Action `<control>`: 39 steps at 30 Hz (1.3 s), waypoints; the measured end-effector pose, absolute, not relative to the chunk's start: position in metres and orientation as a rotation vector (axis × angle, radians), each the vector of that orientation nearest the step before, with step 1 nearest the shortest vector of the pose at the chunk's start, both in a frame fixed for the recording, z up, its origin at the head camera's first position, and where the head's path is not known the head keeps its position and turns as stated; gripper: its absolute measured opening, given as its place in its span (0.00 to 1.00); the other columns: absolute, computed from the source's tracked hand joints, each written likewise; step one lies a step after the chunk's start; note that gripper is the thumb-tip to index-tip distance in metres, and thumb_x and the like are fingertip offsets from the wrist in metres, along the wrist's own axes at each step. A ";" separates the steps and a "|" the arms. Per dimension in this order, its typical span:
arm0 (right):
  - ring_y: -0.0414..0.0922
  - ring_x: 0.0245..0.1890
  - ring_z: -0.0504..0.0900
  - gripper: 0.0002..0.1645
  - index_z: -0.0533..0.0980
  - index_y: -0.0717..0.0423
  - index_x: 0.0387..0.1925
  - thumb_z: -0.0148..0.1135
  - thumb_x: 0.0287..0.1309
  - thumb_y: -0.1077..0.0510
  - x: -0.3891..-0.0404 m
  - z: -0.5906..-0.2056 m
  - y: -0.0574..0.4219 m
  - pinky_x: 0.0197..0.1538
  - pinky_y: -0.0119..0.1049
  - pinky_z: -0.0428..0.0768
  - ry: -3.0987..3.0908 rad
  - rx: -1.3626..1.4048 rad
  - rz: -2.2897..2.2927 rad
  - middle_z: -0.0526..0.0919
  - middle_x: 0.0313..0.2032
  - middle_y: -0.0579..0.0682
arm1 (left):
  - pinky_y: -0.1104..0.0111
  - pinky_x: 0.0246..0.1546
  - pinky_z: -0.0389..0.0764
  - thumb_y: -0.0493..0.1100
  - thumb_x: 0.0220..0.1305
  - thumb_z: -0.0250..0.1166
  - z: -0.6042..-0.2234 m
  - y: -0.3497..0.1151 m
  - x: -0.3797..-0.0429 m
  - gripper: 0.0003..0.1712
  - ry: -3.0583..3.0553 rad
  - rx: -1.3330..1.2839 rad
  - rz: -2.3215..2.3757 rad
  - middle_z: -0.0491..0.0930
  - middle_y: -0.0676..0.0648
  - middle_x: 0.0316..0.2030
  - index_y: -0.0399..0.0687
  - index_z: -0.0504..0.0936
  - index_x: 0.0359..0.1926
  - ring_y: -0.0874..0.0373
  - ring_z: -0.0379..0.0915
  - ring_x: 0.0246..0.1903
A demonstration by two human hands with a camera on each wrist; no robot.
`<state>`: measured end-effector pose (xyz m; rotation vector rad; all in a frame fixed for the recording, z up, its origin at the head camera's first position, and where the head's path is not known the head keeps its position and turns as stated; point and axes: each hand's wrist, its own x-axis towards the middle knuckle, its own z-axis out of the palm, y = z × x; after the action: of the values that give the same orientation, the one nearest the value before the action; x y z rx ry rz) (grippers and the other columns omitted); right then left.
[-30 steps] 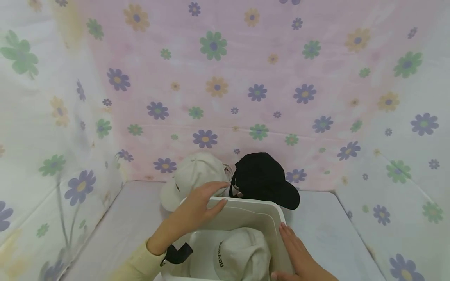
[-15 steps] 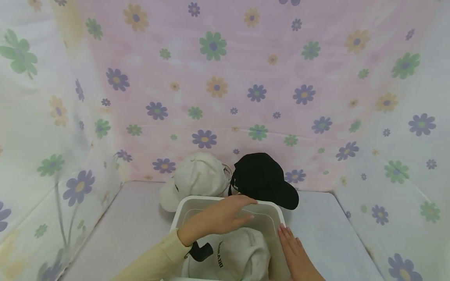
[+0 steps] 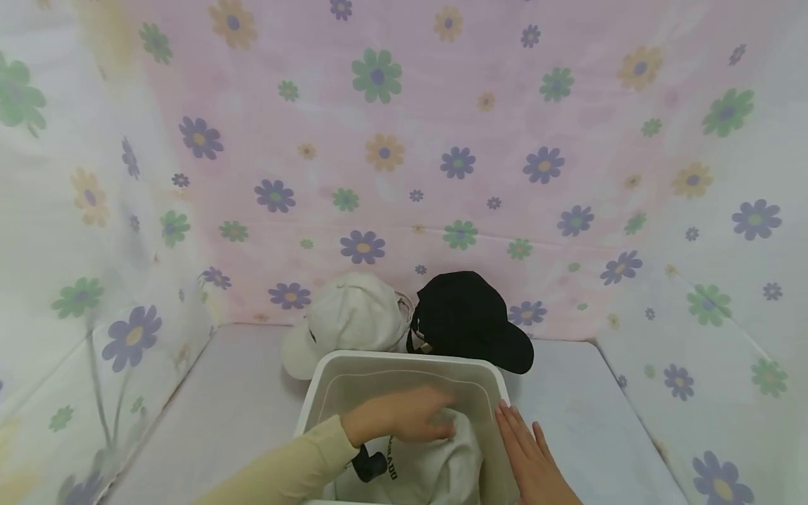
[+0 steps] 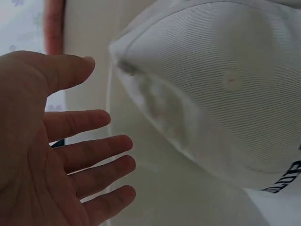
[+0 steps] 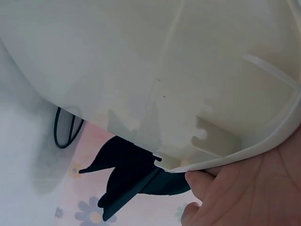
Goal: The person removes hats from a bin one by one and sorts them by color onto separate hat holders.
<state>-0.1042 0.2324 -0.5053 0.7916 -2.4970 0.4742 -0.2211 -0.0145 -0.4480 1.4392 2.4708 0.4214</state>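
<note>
A white plastic bin (image 3: 404, 356) has a pale cap (image 3: 465, 456) with dark lettering inside it. Over that cap my left hand (image 3: 413, 414), slightly blurred, reaches in below the bin's back rim. The left wrist view shows the left hand (image 4: 70, 150) with its fingers spread and straight, beside the cap (image 4: 211, 94) and apart from it. My right hand (image 3: 536, 459) lies along the bin's right rim with its fingers straight. In the right wrist view the right hand (image 5: 254, 183) rests against the rim of the bin (image 5: 117, 61).
Behind the bin, a white cap (image 3: 356, 315) and a black cap (image 3: 470, 319) sit side by side on the pale table (image 3: 568, 414). Flower-print cloth (image 3: 404, 140) walls the back and both sides.
My left hand has moved right from the bin's back left rim, then down into the bin over the cap. The right hand has stayed at the right rim.
</note>
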 end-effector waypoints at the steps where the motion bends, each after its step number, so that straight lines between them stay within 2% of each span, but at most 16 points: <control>1: 0.32 0.80 0.33 0.74 0.52 0.65 0.77 0.25 0.53 0.09 -0.105 -0.506 0.232 0.74 0.25 0.24 -2.495 0.788 0.478 0.50 0.81 0.51 | 0.72 0.55 0.78 0.51 0.72 0.64 -0.451 -0.014 -0.220 0.22 2.460 1.437 0.402 0.83 0.49 0.52 0.43 0.79 0.60 0.63 0.78 0.52; 5: 0.32 0.80 0.35 0.73 0.49 0.61 0.79 0.27 0.52 0.09 -0.106 -0.508 0.231 0.73 0.25 0.23 -2.487 0.780 0.480 0.47 0.81 0.47 | 0.73 0.55 0.77 0.53 0.74 0.61 -0.460 -0.015 -0.218 0.24 2.408 1.433 0.359 0.83 0.50 0.55 0.44 0.79 0.62 0.64 0.78 0.53; 7: 0.32 0.80 0.35 0.73 0.48 0.59 0.80 0.28 0.52 0.09 -0.106 -0.508 0.231 0.73 0.25 0.23 -2.487 0.779 0.484 0.45 0.82 0.44 | 0.72 0.58 0.76 0.55 0.75 0.59 -0.463 -0.015 -0.217 0.28 2.377 1.418 0.363 0.81 0.48 0.59 0.43 0.77 0.66 0.62 0.77 0.57; 10: 0.33 0.80 0.36 0.72 0.47 0.58 0.80 0.29 0.53 0.09 -0.107 -0.507 0.231 0.73 0.24 0.24 -2.480 0.786 0.493 0.43 0.82 0.43 | 0.69 0.66 0.71 0.61 0.76 0.54 -0.470 -0.012 -0.217 0.36 2.326 1.369 0.385 0.74 0.44 0.68 0.41 0.69 0.72 0.59 0.71 0.66; 12: 0.33 0.80 0.37 0.73 0.48 0.58 0.80 0.29 0.52 0.09 -0.107 -0.505 0.231 0.73 0.24 0.25 -2.472 0.785 0.507 0.44 0.82 0.43 | 0.67 0.71 0.65 0.66 0.75 0.52 -0.474 -0.010 -0.215 0.43 2.303 1.339 0.394 0.66 0.40 0.73 0.39 0.63 0.76 0.55 0.62 0.72; 16: 0.34 0.80 0.39 0.72 0.47 0.58 0.80 0.27 0.52 0.09 -0.107 -0.504 0.231 0.72 0.23 0.27 -2.466 0.774 0.538 0.46 0.81 0.44 | 0.66 0.73 0.62 0.67 0.72 0.55 -0.479 -0.005 -0.213 0.49 2.288 1.360 0.382 0.58 0.33 0.75 0.38 0.56 0.78 0.51 0.56 0.75; 20: 0.34 0.80 0.40 0.71 0.48 0.58 0.80 0.26 0.54 0.09 -0.106 -0.506 0.231 0.72 0.22 0.28 -2.474 0.757 0.560 0.47 0.81 0.45 | 0.66 0.73 0.63 0.61 0.73 0.58 -0.480 -0.002 -0.213 0.46 2.288 1.410 0.360 0.57 0.31 0.75 0.38 0.55 0.78 0.49 0.57 0.75; 25: 0.34 0.80 0.41 0.71 0.50 0.60 0.79 0.29 0.54 0.10 -0.106 -0.509 0.231 0.72 0.22 0.30 -2.451 0.754 0.572 0.49 0.81 0.46 | 0.68 0.72 0.63 0.53 0.78 0.54 -0.481 0.001 -0.213 0.37 2.276 1.497 0.324 0.62 0.34 0.74 0.38 0.59 0.77 0.50 0.60 0.74; 28: 0.34 0.80 0.41 0.71 0.50 0.60 0.79 0.30 0.54 0.10 -0.106 -0.509 0.231 0.72 0.22 0.30 -2.449 0.753 0.590 0.50 0.81 0.46 | 0.71 0.68 0.68 0.48 0.79 0.54 -0.480 0.001 -0.213 0.32 2.261 1.533 0.317 0.69 0.40 0.71 0.39 0.62 0.76 0.57 0.69 0.68; 31: 0.33 0.80 0.41 0.71 0.51 0.60 0.79 0.31 0.55 0.10 -0.106 -0.510 0.231 0.72 0.22 0.31 -2.454 0.749 0.605 0.50 0.81 0.45 | 0.78 0.57 0.75 0.44 0.79 0.54 -0.480 0.002 -0.213 0.30 2.241 1.536 0.330 0.79 0.44 0.62 0.39 0.62 0.75 0.67 0.80 0.52; 33: 0.33 0.80 0.41 0.71 0.51 0.60 0.79 0.30 0.55 0.10 -0.106 -0.510 0.230 0.72 0.22 0.31 -2.453 0.747 0.613 0.50 0.81 0.45 | 0.81 0.46 0.76 0.42 0.78 0.55 -0.479 0.002 -0.213 0.30 2.230 1.518 0.344 0.83 0.44 0.55 0.39 0.63 0.75 0.71 0.79 0.39; 35: 0.33 0.80 0.42 0.70 0.51 0.59 0.79 0.29 0.55 0.10 -0.106 -0.510 0.229 0.72 0.21 0.31 -2.449 0.746 0.621 0.50 0.81 0.44 | 0.82 0.37 0.74 0.39 0.77 0.56 -0.479 0.002 -0.212 0.28 2.226 1.520 0.349 0.85 0.46 0.46 0.38 0.64 0.74 0.71 0.75 0.31; 39: 0.31 0.79 0.41 0.70 0.51 0.57 0.80 0.28 0.55 0.10 -0.107 -0.510 0.228 0.71 0.20 0.32 -2.445 0.744 0.646 0.50 0.81 0.41 | 0.81 0.32 0.72 0.37 0.74 0.60 -0.478 0.002 -0.212 0.22 2.265 1.569 0.334 0.84 0.51 0.37 0.42 0.73 0.65 0.71 0.72 0.29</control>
<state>-0.1069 0.2282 -0.5104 0.7442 -2.4452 0.6458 -0.2118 0.0020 -0.4778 1.5691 2.2647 0.3339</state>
